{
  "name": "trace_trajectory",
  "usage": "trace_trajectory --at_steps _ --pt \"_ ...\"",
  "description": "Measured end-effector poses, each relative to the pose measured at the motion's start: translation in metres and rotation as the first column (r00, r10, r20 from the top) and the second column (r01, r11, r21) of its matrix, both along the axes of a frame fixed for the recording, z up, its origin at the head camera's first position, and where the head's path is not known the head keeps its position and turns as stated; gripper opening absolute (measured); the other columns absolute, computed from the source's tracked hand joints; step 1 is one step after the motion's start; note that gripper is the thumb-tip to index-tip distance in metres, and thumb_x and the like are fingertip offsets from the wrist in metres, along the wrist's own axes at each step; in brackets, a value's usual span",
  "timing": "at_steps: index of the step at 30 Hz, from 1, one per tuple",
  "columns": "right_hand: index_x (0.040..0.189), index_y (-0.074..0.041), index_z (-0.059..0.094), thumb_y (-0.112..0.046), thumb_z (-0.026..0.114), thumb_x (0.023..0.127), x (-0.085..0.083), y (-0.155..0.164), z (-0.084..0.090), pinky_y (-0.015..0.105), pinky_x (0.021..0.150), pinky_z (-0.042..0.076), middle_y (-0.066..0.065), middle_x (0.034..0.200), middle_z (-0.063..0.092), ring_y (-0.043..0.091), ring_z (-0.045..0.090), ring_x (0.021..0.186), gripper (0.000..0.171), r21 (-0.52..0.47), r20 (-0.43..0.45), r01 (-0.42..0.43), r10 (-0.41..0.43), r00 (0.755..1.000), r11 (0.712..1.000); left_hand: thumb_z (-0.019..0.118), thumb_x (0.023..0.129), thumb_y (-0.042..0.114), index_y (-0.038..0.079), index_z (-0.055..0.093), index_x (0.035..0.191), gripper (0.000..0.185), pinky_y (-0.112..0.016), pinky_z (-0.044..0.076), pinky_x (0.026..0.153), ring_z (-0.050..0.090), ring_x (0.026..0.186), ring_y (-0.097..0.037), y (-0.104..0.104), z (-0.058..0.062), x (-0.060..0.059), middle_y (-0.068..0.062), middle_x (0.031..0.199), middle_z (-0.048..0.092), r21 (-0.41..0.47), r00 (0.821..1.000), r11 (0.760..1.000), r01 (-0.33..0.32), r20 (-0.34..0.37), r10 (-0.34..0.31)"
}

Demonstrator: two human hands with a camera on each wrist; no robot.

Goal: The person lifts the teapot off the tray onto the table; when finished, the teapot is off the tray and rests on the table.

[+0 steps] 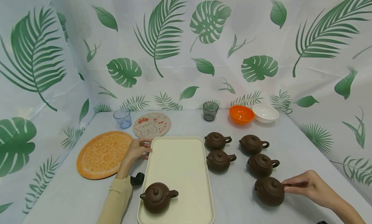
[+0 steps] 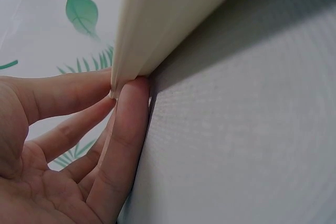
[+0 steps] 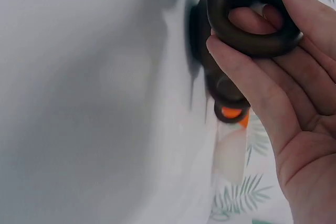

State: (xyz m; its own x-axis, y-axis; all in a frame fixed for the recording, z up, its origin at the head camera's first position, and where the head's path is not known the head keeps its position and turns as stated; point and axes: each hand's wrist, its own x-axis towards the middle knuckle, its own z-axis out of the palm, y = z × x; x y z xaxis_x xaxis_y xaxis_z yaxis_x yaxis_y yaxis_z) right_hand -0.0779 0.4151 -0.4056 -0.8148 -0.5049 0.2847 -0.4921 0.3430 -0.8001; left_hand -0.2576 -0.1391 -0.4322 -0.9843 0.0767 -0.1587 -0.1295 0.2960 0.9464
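Right of the cream tray [image 1: 180, 172], nearest the person of five brown teapots standing on the table [image 1: 290, 146], sits the teapot [image 1: 269, 190] that the right hand [image 1: 309, 186] is taking: in the right wrist view its fingers [image 3: 252, 82] curl through and around the ring handle [image 3: 247, 38], thumb on the outside. The pot looks to rest on the cloth yet. On the tray's near end one more brown pot [image 1: 157, 197] already stands. At the tray's far left corner the left hand [image 1: 139, 149] lies with fingers nearly straight; the left wrist view shows the fingertips [image 2: 131, 103] pressed to the rim's underside, steadying it. To do this well, I would seat the finger fully through the loop, lift straight up so the lid stays on, and keep the tray pinned flat
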Motion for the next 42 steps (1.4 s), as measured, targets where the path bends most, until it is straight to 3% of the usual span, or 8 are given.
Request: trace_trajectory --at_steps 6,26,34,42 --pt "0.097 -0.004 0.077 0.023 0.062 0.075 0.003 0.011 -0.006 0.017 0.065 0.056 -0.008 0.095 0.073 0.002 0.068 0.085 0.038 0.014 -0.023 0.026 -0.026 0.999 1.000 0.069 0.081 -0.005 -0.004 0.060 0.123 0.043 -0.031 0.058 0.055 0.063 0.067 -0.015 0.000 0.000 -0.001 -0.015 0.093 0.062 -0.007 1.000 1.000 -0.004 0.005 0.004" --pt "0.096 -0.005 0.076 0.017 0.062 0.080 0.000 0.017 -0.003 0.017 0.064 0.055 -0.009 0.093 0.073 0.002 0.068 0.082 0.031 0.105 0.090 0.052 -0.061 0.994 0.993 0.068 0.080 -0.006 -0.005 0.059 0.123 0.043 -0.030 0.058 0.053 0.062 0.065 -0.015 0.000 0.001 0.000 -0.013 0.091 0.061 0.001 1.000 1.000 -0.003 0.005 0.003" --pt "0.096 -0.004 0.075 0.017 0.062 0.080 -0.001 0.018 -0.004 0.018 0.063 0.055 -0.009 0.092 0.073 0.002 0.068 0.081 0.029 0.123 0.084 0.064 -0.074 0.994 0.990 0.068 0.080 -0.006 -0.005 0.060 0.122 0.043 -0.030 0.058 0.053 0.062 0.066 -0.015 0.000 0.001 0.000 -0.014 0.092 0.061 -0.001 1.000 1.000 -0.016 0.007 0.016" --pt "0.102 0.001 0.072 0.009 0.063 0.085 0.002 0.002 0.013 0.022 0.064 0.057 -0.009 0.097 0.073 0.003 0.068 0.085 0.021 0.150 0.067 0.210 -0.222 0.973 0.966 0.068 0.082 -0.004 -0.003 0.061 0.123 0.041 -0.032 0.058 0.056 0.064 0.069 -0.016 0.001 0.000 0.002 -0.015 0.094 0.062 -0.003 1.000 1.000 -0.016 0.000 0.016"
